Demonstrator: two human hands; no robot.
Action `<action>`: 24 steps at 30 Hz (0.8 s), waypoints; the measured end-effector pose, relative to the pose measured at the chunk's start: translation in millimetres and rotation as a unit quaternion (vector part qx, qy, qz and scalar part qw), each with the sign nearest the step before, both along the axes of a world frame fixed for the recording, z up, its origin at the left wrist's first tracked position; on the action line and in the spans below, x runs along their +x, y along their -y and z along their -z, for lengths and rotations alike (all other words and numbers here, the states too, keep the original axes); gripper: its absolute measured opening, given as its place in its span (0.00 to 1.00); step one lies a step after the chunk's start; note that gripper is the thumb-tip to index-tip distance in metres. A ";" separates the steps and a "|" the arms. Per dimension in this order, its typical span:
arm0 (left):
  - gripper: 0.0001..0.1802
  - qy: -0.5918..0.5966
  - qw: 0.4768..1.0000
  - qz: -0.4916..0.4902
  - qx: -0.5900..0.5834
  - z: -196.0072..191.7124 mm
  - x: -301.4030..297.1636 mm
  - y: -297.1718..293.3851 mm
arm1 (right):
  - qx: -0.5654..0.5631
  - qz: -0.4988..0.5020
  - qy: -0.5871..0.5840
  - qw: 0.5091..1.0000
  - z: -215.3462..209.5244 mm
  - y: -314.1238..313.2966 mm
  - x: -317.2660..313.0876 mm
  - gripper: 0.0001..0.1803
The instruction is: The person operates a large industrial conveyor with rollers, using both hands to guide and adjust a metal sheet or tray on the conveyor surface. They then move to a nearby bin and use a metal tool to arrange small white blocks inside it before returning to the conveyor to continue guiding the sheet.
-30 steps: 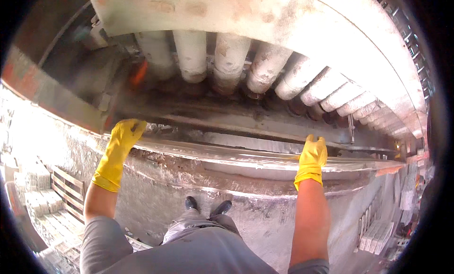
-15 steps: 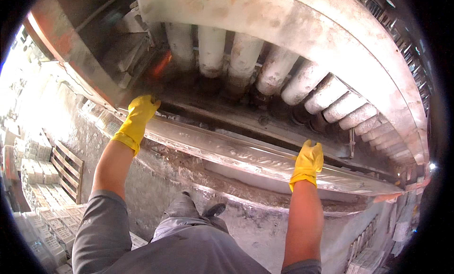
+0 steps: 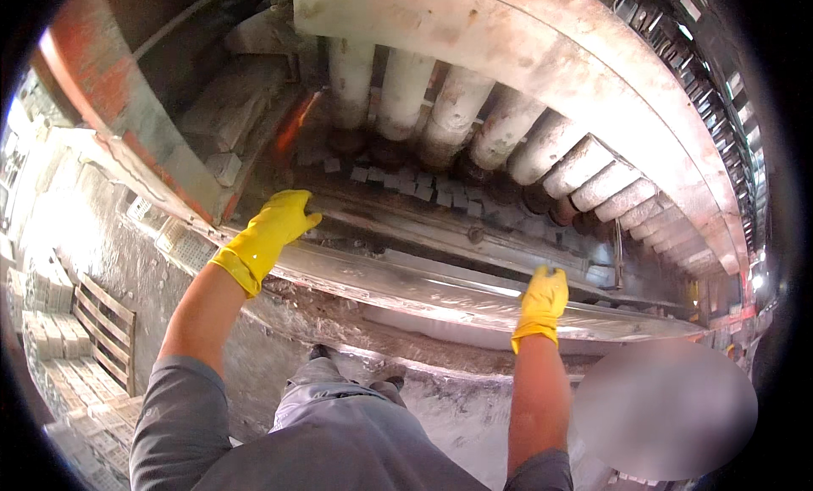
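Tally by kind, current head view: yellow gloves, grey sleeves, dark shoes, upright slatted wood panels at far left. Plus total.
Yellow gloves: 2, on the left hand and right hand
Grey sleeves: 2
Dark shoes: 2, partly hidden
Upright slatted wood panel: 1
Total: 7

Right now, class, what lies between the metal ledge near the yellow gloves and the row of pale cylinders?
The head view shows a long beam beyond the metal ledge, then small pale blocks before the pale cylinders.
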State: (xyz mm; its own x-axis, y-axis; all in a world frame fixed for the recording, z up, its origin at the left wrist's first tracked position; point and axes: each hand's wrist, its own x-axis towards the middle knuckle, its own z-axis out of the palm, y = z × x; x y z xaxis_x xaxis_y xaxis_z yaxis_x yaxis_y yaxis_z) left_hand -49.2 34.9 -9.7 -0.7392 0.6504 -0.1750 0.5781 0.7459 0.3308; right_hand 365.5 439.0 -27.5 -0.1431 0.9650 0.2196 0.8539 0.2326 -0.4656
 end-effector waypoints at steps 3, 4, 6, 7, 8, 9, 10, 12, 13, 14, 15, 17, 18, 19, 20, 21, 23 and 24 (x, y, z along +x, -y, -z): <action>0.40 -0.055 0.996 0.065 -0.003 21.7 -24.2 -14.6 | -0.056 0.031 0.002 0.998 1.4 32.0 -25.1 0.34; 0.40 -0.068 0.994 0.070 -0.041 27.0 -39.1 -24.1 | -0.041 0.073 0.021 0.996 -1.2 37.6 -29.5 0.34; 0.42 -0.052 0.993 0.053 -0.089 38.5 -70.0 -39.4 | -0.052 0.082 -0.005 0.995 -6.2 44.2 -33.3 0.34; 0.44 -0.024 0.994 0.035 -0.098 44.2 -86.0 -47.6 | -0.036 0.091 -0.002 0.995 -7.1 47.7 -32.7 0.33; 0.45 -0.004 0.995 0.015 -0.102 51.2 -101.4 -57.7 | -0.021 0.101 0.002 0.995 -7.2 50.8 -31.6 0.33; 0.46 -0.001 0.993 0.020 -0.116 60.2 -111.6 -66.4 | -0.018 0.104 0.000 0.994 -6.2 53.1 -30.9 0.32; 0.46 -0.003 0.992 0.022 -0.125 70.7 -119.6 -74.0 | -0.014 0.106 -0.002 0.994 -5.0 54.3 -29.5 0.32; 0.49 0.033 0.989 0.014 -0.141 91.1 -133.2 -89.5 | -0.025 0.126 -0.017 0.992 -1.5 55.6 -28.0 0.31; 0.50 0.032 0.989 0.010 -0.141 102.9 -134.0 -96.4 | -0.018 0.127 -0.007 0.992 -0.4 55.8 -26.8 0.31; 0.52 0.025 0.990 0.006 -0.137 115.3 -131.3 -103.9 | -0.014 0.132 -0.003 0.991 0.6 56.1 -26.2 0.31; 0.53 0.023 0.989 -0.002 -0.143 125.0 -129.0 -110.2 | -0.009 0.142 0.002 0.990 1.2 56.2 -25.3 0.31; 0.56 0.016 0.987 0.021 -0.161 141.8 -122.1 -116.4 | -0.017 0.142 0.005 0.990 1.9 56.2 -23.5 0.31; 0.58 0.017 0.984 0.029 -0.175 147.5 -118.7 -117.8 | -0.016 0.142 0.011 0.990 2.5 56.5 -22.4 0.31; 0.59 -0.005 0.981 0.078 -0.177 151.0 -116.5 -119.2 | -0.017 0.139 0.018 0.990 3.2 56.0 -21.9 0.31; 0.60 -0.024 0.975 0.124 -0.182 153.2 -112.5 -114.0 | 0.003 0.134 0.024 0.991 4.1 57.0 -20.3 0.32; 0.61 -0.051 0.967 0.168 -0.185 152.9 -109.8 -110.2 | -0.008 0.132 0.016 0.991 4.7 57.9 -19.2 0.31; 0.61 -0.053 0.967 0.164 -0.186 152.0 -103.6 -109.3 | -0.017 0.140 -0.002 0.990 7.4 57.6 -17.5 0.31; 0.62 -0.050 0.966 0.161 -0.197 152.5 -96.7 -109.1 | -0.016 0.137 0.005 0.990 8.0 59.6 -13.4 0.31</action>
State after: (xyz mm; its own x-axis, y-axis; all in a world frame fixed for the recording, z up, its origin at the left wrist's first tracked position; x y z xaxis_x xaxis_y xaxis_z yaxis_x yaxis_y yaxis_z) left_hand -145.9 143.9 -162.2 -0.5353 0.7473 -0.3937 0.8156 0.5784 -0.0111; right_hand 352.1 379.4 -35.5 0.1224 0.9745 0.1880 0.8876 -0.0228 -0.4601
